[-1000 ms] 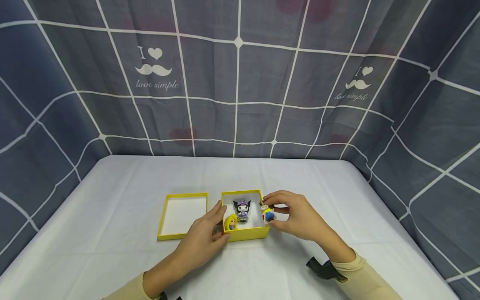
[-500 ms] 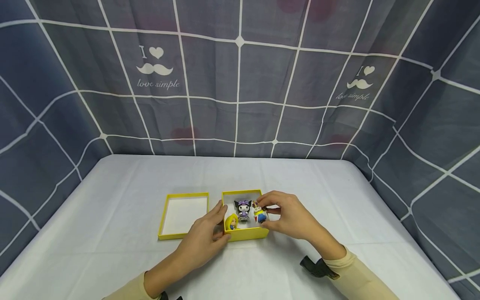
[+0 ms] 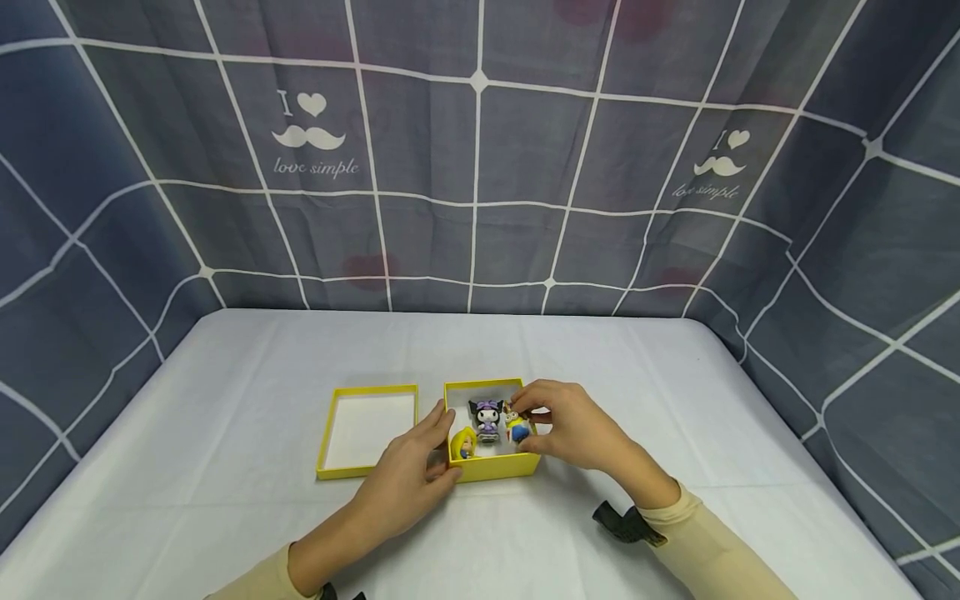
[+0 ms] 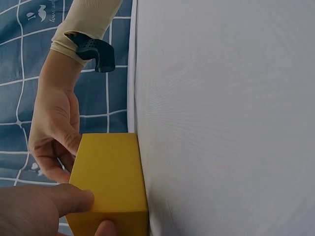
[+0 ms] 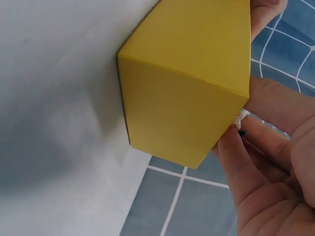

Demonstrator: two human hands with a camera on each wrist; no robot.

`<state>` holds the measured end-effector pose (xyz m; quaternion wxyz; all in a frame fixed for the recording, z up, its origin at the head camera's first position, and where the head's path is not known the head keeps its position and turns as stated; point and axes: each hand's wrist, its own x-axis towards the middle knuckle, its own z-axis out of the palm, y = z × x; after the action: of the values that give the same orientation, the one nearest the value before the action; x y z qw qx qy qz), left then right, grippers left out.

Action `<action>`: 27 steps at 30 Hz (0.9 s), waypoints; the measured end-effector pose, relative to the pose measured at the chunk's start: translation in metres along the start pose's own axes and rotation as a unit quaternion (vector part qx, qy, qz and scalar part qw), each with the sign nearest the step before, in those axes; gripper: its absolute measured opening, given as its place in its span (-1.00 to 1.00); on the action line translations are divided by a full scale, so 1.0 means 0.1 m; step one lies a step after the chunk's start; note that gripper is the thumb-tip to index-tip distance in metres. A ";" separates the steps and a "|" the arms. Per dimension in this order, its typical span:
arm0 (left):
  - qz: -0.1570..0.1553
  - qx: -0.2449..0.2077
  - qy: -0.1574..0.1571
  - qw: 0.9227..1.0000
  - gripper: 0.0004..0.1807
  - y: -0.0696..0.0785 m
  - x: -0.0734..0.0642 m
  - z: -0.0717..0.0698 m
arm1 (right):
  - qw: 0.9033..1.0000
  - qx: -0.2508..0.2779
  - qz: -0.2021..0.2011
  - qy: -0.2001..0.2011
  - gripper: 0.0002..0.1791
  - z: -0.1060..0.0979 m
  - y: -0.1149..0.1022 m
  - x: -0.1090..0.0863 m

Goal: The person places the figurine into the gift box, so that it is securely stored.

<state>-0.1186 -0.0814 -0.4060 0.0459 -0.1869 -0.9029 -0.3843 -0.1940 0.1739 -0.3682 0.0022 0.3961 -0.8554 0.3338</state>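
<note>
Both hands (image 5: 278,164) at the yellow box (image 5: 182,103) on white cloth (image 5: 54,88)

Pretty bright, even light on the white cloth-covered worktop (image 3: 480,350) in the head view, only soft shadows, edges look kinda stretched. Wrist views are dimmer and softer, right one's got a blurry blue-grey shadow.
</note>
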 end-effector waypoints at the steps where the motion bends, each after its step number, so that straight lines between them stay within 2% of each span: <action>1: 0.000 0.001 0.001 1.000 -0.23 0.00 0.00 0.00 | 1.000 -0.007 -0.001 -0.005 -0.60 -0.01 0.00 0.01; 7: 0.001 0.001 0.003 1.000 -0.23 0.00 0.01 0.00 | 0.998 -0.045 -0.017 -0.030 -0.61 -0.03 -0.02 0.07; 13: 0.003 0.004 0.007 1.000 -0.23 0.01 0.01 0.00 | 0.992 -0.109 -0.030 -0.050 -0.63 -0.03 -0.05 0.12; 20: 0.002 0.013 0.009 1.000 -0.23 0.01 0.00 0.00 | 0.984 -0.151 -0.022 -0.090 -0.69 -0.03 -0.12 0.18; 27: 0.001 0.003 0.006 1.000 -0.23 0.01 0.00 0.00 | 0.974 -0.192 -0.015 -0.117 -0.70 -0.01 -0.16 0.24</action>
<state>-0.1180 -0.0808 -0.4057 0.0527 -0.1854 -0.9036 -0.3825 -0.1995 0.1507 -0.3518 -0.0171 0.4371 -0.8919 0.1144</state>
